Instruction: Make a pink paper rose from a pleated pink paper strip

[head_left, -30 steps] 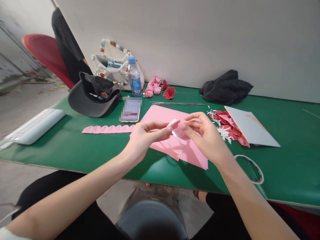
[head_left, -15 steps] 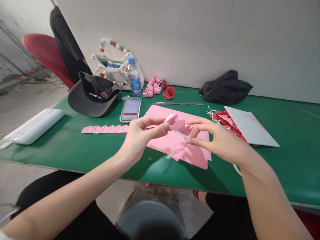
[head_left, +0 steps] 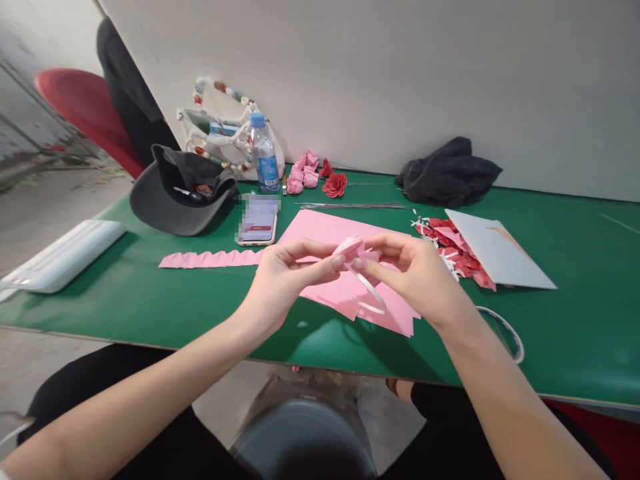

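Note:
My left hand (head_left: 295, 283) and my right hand (head_left: 410, 280) meet above a pink paper sheet (head_left: 320, 230), pinching a small curled piece of pink paper (head_left: 350, 248) between their fingertips. A thin white strip (head_left: 371, 292) hangs down from that piece, past my right fingers. The fingers hide part of the curled piece. To the left of my left hand lies a pleated pink paper strip (head_left: 210, 259). Red paper scraps with white shreds (head_left: 445, 250) lie to the right of my right hand, partly under a white card folder (head_left: 495, 252).
The green table (head_left: 575, 333) holds a phone (head_left: 259, 221), black cap (head_left: 180, 193), water bottle (head_left: 264, 155), beaded bag (head_left: 220, 127), paper roses (head_left: 335, 185), thin wires (head_left: 355, 206), black cloth (head_left: 447, 175) and tape ring (head_left: 505, 333). A seated person (head_left: 130, 93) is behind the partition.
My right hand has moved back in from the right and closed its fingertips on the curled pink piece. The white strip now hangs below my hands, and the view has shifted slightly.

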The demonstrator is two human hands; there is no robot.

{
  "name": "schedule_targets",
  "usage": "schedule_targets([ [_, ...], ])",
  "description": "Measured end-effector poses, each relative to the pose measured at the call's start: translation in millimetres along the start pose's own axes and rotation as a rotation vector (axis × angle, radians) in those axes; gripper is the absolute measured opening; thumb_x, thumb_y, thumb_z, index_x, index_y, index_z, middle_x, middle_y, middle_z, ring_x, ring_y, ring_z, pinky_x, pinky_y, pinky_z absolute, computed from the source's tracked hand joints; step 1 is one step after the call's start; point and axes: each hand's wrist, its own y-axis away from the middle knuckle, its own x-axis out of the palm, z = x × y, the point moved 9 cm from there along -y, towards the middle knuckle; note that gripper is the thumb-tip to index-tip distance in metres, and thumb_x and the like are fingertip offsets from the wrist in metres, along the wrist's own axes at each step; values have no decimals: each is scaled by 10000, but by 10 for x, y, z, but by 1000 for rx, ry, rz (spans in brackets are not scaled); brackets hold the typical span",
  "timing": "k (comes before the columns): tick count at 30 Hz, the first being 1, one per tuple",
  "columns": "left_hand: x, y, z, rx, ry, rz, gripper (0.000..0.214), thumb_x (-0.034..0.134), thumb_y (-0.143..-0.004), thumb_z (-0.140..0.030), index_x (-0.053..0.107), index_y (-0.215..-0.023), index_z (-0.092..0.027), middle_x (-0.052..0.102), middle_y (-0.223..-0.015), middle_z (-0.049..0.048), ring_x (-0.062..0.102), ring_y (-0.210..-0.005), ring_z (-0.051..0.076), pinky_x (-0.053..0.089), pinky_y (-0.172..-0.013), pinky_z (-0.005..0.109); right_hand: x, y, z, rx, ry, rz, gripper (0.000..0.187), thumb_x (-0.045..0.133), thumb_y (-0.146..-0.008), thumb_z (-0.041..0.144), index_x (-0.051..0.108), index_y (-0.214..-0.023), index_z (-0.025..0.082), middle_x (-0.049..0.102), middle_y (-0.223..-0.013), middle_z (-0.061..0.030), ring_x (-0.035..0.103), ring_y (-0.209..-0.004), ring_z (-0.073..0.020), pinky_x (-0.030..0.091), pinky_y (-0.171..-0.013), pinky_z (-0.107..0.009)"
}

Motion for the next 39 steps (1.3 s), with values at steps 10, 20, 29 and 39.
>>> schedule_targets([
  [10,-14,18,-22,40,12,-61,183,839,-743,-310,793,-888,-209,785,-969,44,725,-904,206,593,-847,320,20,22,-26,48,-66,-32,262,777,-773,389,742,-922,177,764,-942,-67,723,-817,-206,598,-718,-320],
  [20,-34,12,-1,53,-34,-95,190,863,-706,-287,778,-848,-193,777,-948,33,720,-901,198,570,-856,303,92,23,-25,40,-30,-32,172,702,-829,307,741,-929,173,766,-943,-64,709,-805,-183,574,-706,-298],
  [29,-42,5,51,7,25,-96,231,903,-629,-279,732,-751,-182,754,-872,16,730,-861,206,566,-863,336,130,48,-57,121,-140,-1,200,732,-798,302,748,-944,165,762,-1068,-92,697,-768,-170,582,-681,-310],
  [39,-25,24,72,-85,47,-67,214,898,-619,-216,700,-696,-186,731,-825,1,716,-868,190,562,-805,296,137,56,-88,172,-126,17,148,747,-797,281,730,-893,170,774,-953,-72,717,-820,-186,584,-719,-309],
])
